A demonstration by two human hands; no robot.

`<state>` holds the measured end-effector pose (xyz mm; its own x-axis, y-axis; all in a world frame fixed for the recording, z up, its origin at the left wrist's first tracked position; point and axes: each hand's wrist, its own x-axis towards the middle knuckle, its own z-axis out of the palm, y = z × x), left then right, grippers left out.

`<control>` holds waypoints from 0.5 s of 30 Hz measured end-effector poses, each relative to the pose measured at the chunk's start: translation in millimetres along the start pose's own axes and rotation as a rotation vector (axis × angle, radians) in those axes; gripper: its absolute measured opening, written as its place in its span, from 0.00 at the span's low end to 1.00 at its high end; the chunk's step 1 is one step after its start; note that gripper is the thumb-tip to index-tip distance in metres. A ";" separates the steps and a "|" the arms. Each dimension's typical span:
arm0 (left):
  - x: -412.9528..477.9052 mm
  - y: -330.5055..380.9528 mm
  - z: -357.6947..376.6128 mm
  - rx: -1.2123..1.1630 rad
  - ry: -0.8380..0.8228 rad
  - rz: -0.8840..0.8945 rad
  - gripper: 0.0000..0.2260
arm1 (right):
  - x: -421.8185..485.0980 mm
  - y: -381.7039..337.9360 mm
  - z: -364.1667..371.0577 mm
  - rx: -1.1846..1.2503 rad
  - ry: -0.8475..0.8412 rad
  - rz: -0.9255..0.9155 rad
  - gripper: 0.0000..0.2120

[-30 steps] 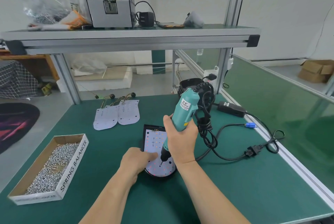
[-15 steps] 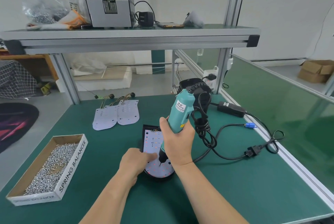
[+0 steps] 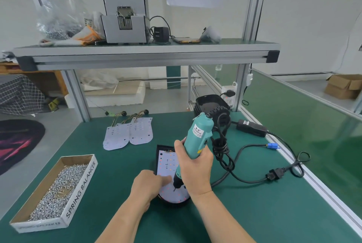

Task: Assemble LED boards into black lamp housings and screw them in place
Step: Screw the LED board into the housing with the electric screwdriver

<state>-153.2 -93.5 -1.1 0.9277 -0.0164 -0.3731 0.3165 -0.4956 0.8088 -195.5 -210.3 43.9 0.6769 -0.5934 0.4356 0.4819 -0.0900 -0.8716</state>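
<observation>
Looking over the green table mat [image 3: 264,213], we find its right side bounded by an aluminium rail [image 3: 313,182] and its far corners by upright posts [image 3: 77,94], with a shelf [image 3: 147,56] overhead. Bare mat lies at our near right. The left is taken by a cardboard box [image 3: 82,182] of screws [image 3: 56,190]. A looped black cable [image 3: 223,154] sprawls just right of the work and runs toward a power adapter [image 3: 251,127]. Two spare LED boards [image 3: 127,135] lie flat further back, well apart from our hands, and a stack of black housings [image 3: 207,101] stands by the far right post.

The black lamp housing [image 3: 160,156] lies flat near the middle of the mat, square at its far end and rounded at the near end. A white LED board [image 3: 166,164] sits inside it, dotted red and orange, with thin wires at its far edge.

Our right hand [image 3: 195,170] is wrapped round the teal electric screwdriver [image 3: 198,137], which tilts with its top leaning away to the right. Its bit tip is down on the board near the rounded end. Our left hand [image 3: 147,186] rests on the board's left side, forefinger stretched toward the bit and just beside it.
</observation>
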 end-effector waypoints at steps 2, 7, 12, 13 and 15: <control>-0.3 1.0 -1.4 0.011 -0.011 -0.008 0.16 | -3.2 -3.3 -0.6 -0.022 -0.005 -0.031 0.17; -7.1 2.6 -7.3 0.035 -0.022 -0.003 0.21 | -3.2 -9.2 0.0 -0.016 0.077 0.006 0.16; -10.2 8.0 -32.6 -0.308 -0.031 -0.064 0.16 | 3.5 -14.2 -3.8 0.072 0.214 0.106 0.10; -10.8 9.6 -39.6 -0.476 -0.013 -0.062 0.10 | 6.2 -16.1 -3.9 0.100 0.250 0.142 0.09; -13.4 13.9 -52.4 -0.700 -0.007 -0.043 0.12 | 12.6 -19.2 -4.3 0.155 0.321 0.194 0.11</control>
<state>-150.8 -54.7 38.9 0.9110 -0.0162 -0.4121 0.4081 0.1799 0.8950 -198.6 -219.6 65.1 0.5673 -0.8091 0.1532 0.4573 0.1549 -0.8757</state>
